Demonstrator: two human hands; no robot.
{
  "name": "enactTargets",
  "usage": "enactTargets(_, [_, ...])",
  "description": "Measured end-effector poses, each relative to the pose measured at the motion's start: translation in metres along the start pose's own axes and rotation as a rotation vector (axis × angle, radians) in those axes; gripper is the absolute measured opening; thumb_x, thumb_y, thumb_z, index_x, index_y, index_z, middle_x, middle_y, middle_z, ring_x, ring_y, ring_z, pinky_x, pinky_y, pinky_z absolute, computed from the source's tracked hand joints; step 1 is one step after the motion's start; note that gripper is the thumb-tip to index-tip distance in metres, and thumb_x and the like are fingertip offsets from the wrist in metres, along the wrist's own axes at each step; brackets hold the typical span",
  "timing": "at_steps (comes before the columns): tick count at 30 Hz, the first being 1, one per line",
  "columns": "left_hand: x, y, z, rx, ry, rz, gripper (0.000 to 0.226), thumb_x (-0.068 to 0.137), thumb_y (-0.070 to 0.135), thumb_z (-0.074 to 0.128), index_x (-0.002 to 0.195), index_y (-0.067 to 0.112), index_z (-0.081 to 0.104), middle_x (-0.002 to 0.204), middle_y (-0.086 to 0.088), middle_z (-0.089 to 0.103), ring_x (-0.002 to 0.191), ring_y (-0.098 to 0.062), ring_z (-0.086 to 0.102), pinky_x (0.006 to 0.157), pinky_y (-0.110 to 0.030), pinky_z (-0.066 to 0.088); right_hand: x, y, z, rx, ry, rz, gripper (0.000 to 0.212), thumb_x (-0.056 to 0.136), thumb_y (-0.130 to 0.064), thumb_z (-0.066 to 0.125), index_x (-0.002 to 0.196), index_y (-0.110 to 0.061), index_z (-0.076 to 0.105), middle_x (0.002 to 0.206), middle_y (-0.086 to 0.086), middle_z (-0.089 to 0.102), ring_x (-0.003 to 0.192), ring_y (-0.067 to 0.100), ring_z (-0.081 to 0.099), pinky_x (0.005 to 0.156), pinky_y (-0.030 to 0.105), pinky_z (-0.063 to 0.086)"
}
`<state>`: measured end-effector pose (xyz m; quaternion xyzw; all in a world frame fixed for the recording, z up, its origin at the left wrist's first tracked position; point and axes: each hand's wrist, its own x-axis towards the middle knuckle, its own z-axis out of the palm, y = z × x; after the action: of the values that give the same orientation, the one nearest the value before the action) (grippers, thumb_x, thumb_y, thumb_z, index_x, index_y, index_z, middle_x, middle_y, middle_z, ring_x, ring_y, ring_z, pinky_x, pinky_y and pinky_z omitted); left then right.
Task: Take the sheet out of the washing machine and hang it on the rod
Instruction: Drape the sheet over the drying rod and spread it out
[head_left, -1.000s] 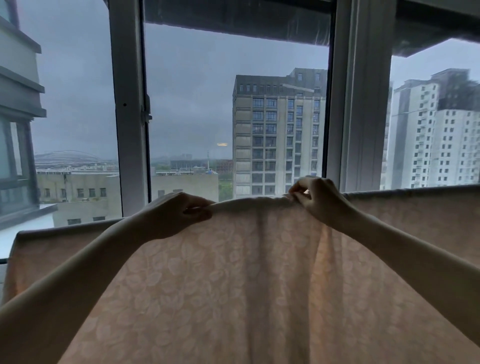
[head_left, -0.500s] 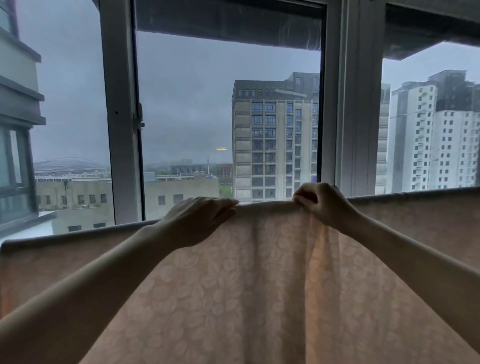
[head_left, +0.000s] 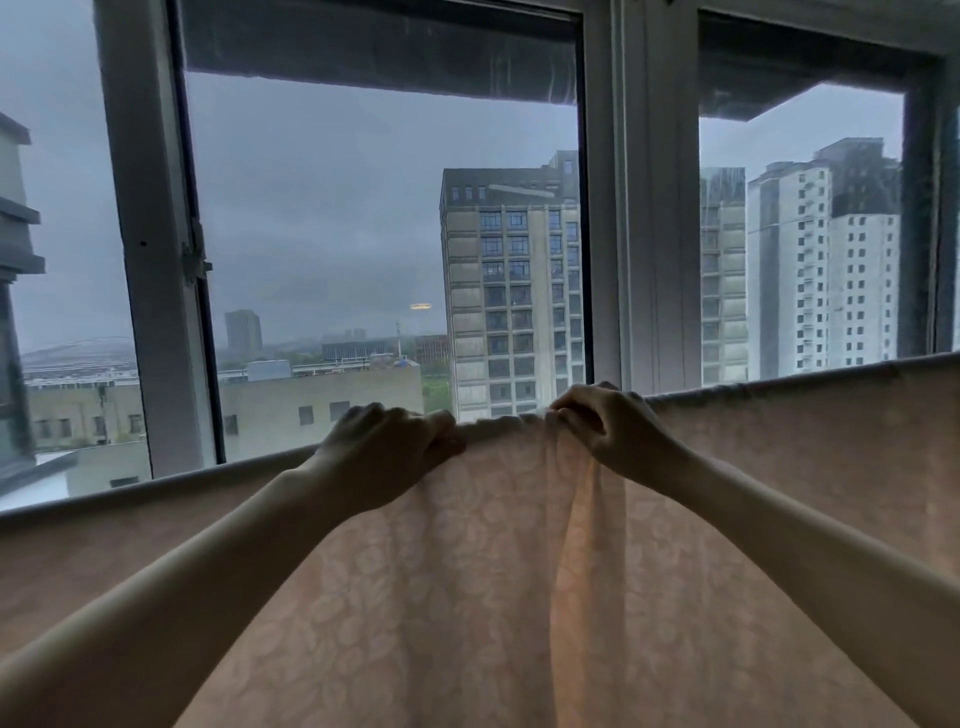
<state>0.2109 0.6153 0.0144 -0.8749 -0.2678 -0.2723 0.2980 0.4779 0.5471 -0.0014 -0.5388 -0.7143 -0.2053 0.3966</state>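
Note:
A pale pink sheet (head_left: 467, 597) with a leaf pattern hangs across the whole width of the view, draped over a horizontal rod that it hides. Its top fold runs from lower left to upper right. My left hand (head_left: 384, 452) grips the top fold near the middle, fingers curled over it. My right hand (head_left: 608, 431) pinches the fold a short way to the right, where the cloth bunches into vertical creases between the two hands. The washing machine is out of view.
Right behind the sheet stands a large window with thick white frames (head_left: 628, 208) and a latch (head_left: 195, 260) on the left post. Tall buildings (head_left: 511, 291) and a grey sky lie beyond the glass.
The view has tilted up a little. My left hand went from lying flat on the fold to gripping it. Both hands have drawn closer together, bunching the cloth between them.

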Motion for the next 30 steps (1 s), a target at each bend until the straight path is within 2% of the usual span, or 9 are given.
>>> enactTargets(3, [-0.004, -0.001, 0.000, 0.000, 0.026, -0.007, 0.045, 0.094, 0.060, 0.025, 0.109, 0.031, 0.056, 0.092, 0.005, 0.072, 0.087, -0.022, 0.068, 0.073, -0.033, 0.046, -0.001, 0.018, -0.008, 0.042, -0.027, 0.011, 0.014, 0.090, -0.021, 0.062, 0.101, -0.016, 0.068, 0.091, -0.003, 0.068, 0.082, 0.005, 0.060, 0.072, 0.007, 0.041])
enactTargets(7, [-0.003, -0.001, 0.004, 0.004, 0.065, -0.014, 0.058, 0.089, 0.070, 0.014, 0.106, 0.031, 0.054, 0.091, 0.006, 0.072, 0.084, -0.023, 0.069, 0.071, -0.033, 0.048, -0.002, 0.038, -0.018, 0.090, 0.005, 0.011, 0.012, 0.086, -0.025, 0.067, 0.096, -0.018, 0.070, 0.087, -0.009, 0.069, 0.081, 0.002, 0.064, 0.076, 0.020, 0.050])
enactTargets(10, [-0.001, -0.002, 0.009, 0.060, 0.117, -0.007, 0.060, 0.088, 0.068, 0.010, 0.118, 0.038, 0.053, 0.099, 0.011, 0.072, 0.084, -0.023, 0.070, 0.068, -0.034, 0.052, -0.003, 0.047, -0.018, 0.092, 0.033, 0.010, 0.014, 0.086, -0.022, 0.067, 0.097, -0.016, 0.071, 0.089, -0.009, 0.070, 0.081, 0.002, 0.065, 0.078, 0.018, 0.051])
enactTargets(12, [0.001, 0.002, 0.012, 0.106, 0.153, 0.020, 0.053, 0.092, 0.063, 0.018, 0.128, 0.040, 0.049, 0.107, 0.013, 0.071, 0.079, -0.023, 0.071, 0.062, -0.034, 0.054, -0.002, 0.048, -0.016, 0.098, 0.058, 0.009, 0.012, 0.087, -0.019, 0.067, 0.097, -0.015, 0.072, 0.088, -0.008, 0.070, 0.078, -0.003, 0.062, 0.075, 0.007, 0.047])
enactTargets(15, [0.007, 0.018, 0.020, 0.161, 0.208, 0.115, 0.041, 0.097, 0.037, 0.040, 0.135, 0.027, 0.049, 0.101, 0.008, 0.070, 0.066, -0.017, 0.068, 0.050, -0.032, 0.054, 0.000, 0.047, -0.013, 0.089, 0.070, 0.004, 0.011, 0.087, -0.019, 0.067, 0.096, -0.017, 0.072, 0.086, -0.013, 0.067, 0.074, -0.013, 0.056, 0.069, 0.001, 0.041])
enactTargets(17, [0.013, 0.031, 0.027, 0.167, 0.241, 0.164, 0.049, 0.088, 0.012, 0.064, 0.135, 0.019, 0.052, 0.108, 0.002, 0.068, 0.072, -0.017, 0.068, 0.052, -0.033, 0.056, -0.001, 0.047, -0.014, 0.088, 0.058, 0.001, 0.011, 0.088, -0.021, 0.066, 0.097, -0.018, 0.072, 0.086, -0.013, 0.066, 0.075, -0.012, 0.056, 0.070, 0.004, 0.041])
enactTargets(19, [0.023, 0.043, 0.032, 0.175, 0.270, 0.177, 0.062, 0.075, 0.002, 0.077, 0.131, 0.014, 0.056, 0.112, -0.002, 0.068, 0.076, -0.018, 0.068, 0.052, -0.031, 0.055, -0.002, 0.048, -0.016, 0.104, 0.027, 0.001, 0.013, 0.089, -0.019, 0.064, 0.100, -0.018, 0.071, 0.088, -0.014, 0.065, 0.079, -0.009, 0.057, 0.073, 0.006, 0.044])
enactTargets(23, [0.038, 0.054, 0.039, 0.140, 0.306, 0.181, 0.063, 0.071, 0.001, 0.080, 0.129, 0.012, 0.058, 0.106, -0.004, 0.070, 0.067, -0.016, 0.067, 0.047, -0.028, 0.053, -0.005, 0.060, -0.029, 0.075, -0.035, 0.041, 0.017, 0.092, -0.018, 0.060, 0.106, -0.017, 0.069, 0.095, -0.012, 0.066, 0.085, -0.003, 0.060, 0.080, 0.009, 0.046])
enactTargets(30, [0.039, 0.049, 0.048, 0.162, 0.294, 0.167, 0.062, 0.078, 0.007, 0.076, 0.134, 0.017, 0.053, 0.108, 0.000, 0.069, 0.060, -0.015, 0.064, 0.041, -0.028, 0.050, -0.012, 0.078, -0.051, 0.123, -0.070, 0.115, 0.019, 0.089, -0.011, 0.063, 0.105, -0.018, 0.069, 0.095, -0.015, 0.064, 0.088, -0.017, 0.058, 0.079, -0.001, 0.041])
